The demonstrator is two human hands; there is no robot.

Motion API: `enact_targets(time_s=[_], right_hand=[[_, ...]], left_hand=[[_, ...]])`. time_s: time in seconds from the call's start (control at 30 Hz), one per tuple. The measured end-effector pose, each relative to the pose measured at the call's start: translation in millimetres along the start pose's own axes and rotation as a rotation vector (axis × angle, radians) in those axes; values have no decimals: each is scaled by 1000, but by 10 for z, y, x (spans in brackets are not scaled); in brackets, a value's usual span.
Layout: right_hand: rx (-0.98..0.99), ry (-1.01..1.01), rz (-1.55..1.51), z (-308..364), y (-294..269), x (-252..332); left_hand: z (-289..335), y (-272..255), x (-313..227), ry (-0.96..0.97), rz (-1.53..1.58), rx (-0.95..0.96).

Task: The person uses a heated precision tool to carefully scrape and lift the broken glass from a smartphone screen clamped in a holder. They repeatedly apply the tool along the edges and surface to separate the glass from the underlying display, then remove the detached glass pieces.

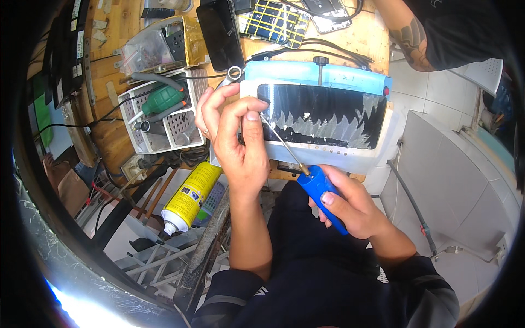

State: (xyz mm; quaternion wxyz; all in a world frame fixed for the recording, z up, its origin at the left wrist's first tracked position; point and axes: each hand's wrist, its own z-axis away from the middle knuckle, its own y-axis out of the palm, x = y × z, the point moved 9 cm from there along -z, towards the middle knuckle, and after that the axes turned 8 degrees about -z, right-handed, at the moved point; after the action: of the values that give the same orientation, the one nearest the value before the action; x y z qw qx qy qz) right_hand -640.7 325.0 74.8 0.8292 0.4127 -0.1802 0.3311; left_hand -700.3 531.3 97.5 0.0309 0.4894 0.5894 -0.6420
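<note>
My right hand [355,210] is wrapped around a blue handheld tool [322,194] with a brass collar and a long thin metal rod [285,145]. The rod points up and left. At its far end, the thumb and index finger of my left hand [240,147] come together in a pinch, the other fingers curled loosely; whatever is between the fingertips is too small to make out. Just beyond both hands lies a black glass panel [322,112] with jagged grey streaks and whitish crumbs, on a light-blue and white bench machine [273,71] with a black knob.
Left of the machine stands a white perforated basket [188,128] with a green blower bulb [164,101]. A yellow spray can [191,194] lies tilted near the table edge. Behind are a dark phone [220,35], a yellow box [195,41] and cables. Another person's arm [407,35] is at the far right.
</note>
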Motion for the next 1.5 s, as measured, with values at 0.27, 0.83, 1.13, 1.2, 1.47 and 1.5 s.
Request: enact_targets(time_s=[0.27,0.83,1.13,1.2,1.47,1.5], right_hand=[[-4,-14,6,16,28,-9],[11,38,-30,-5,48,-24],[-17,86,-74,40,80,47],[-13,87,-62,53,78,79],[14,100,-74,51,92,94],[3,92,-89,47,99,89]], left_hand=[[101,5,28,-35,154,63],[31,57,29,-10,196,64],[-40,82,29,8,182,61],[-54,85,24,13,163,56],[-66,82,58,-2,168,40],[-60,78,62,-5,198,39]])
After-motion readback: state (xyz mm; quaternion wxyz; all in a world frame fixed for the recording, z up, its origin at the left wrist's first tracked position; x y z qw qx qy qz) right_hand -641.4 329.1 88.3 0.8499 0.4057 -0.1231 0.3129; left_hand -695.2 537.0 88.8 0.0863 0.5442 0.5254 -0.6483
